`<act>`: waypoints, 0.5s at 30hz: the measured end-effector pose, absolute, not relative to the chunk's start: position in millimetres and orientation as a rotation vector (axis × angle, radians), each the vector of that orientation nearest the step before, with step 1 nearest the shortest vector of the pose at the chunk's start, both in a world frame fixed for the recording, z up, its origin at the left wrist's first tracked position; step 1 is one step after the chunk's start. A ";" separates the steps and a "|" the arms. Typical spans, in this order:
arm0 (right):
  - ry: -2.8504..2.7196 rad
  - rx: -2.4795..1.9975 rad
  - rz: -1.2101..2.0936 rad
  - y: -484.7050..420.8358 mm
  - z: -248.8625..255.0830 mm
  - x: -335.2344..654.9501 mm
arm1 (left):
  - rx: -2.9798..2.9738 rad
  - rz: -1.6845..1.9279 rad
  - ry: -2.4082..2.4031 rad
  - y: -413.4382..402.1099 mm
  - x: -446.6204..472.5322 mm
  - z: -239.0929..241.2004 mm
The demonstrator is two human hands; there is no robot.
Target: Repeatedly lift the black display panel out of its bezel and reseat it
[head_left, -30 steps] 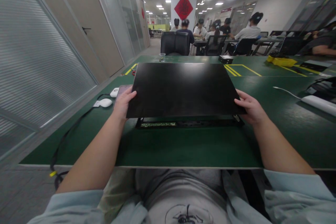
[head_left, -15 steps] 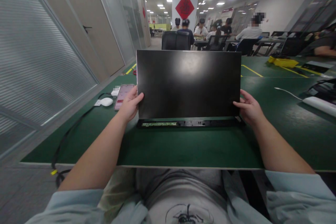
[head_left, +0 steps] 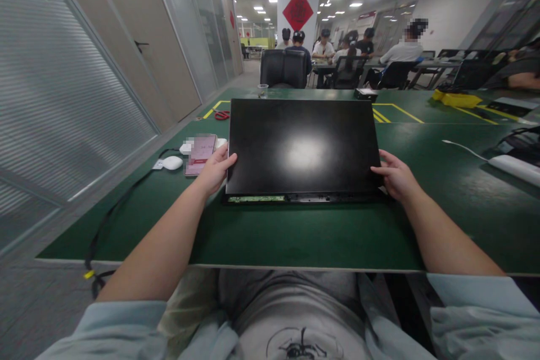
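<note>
On green bench mat (head_left: 295,236): black display panel (head_left: 304,146) tilted up slightly, near edge over exposed driver board strip (head_left: 257,199). Left hand (head_left: 215,169) gripping left edge, thumb on front face, fingers curled behind. Right hand (head_left: 394,175) gripping right edge, thumb on top. Just left of left hand: phone (head_left: 201,147), white charger (head_left: 171,163).

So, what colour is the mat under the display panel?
Dark green mat, under the black display panel; seen in the head view.
</note>
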State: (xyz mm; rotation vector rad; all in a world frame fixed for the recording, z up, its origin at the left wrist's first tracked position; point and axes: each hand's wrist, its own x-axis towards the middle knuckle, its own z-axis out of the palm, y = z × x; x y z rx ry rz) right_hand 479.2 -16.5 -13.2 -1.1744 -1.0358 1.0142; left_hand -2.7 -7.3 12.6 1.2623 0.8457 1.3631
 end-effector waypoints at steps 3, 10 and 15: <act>-1.039 -1.176 1.003 -15.9 -14.0 478.7 | 1.261 1.352 0.855 -6.2 -2.5 11.0; -1.073 -1.190 0.974 -18.7 -12.9 474.9 | 1.252 1.336 0.881 -4.0 -3.4 6.9; -1.108 -1.194 0.962 -19.0 -13.2 474.4 | 1.246 1.328 0.922 -2.5 -5.1 3.8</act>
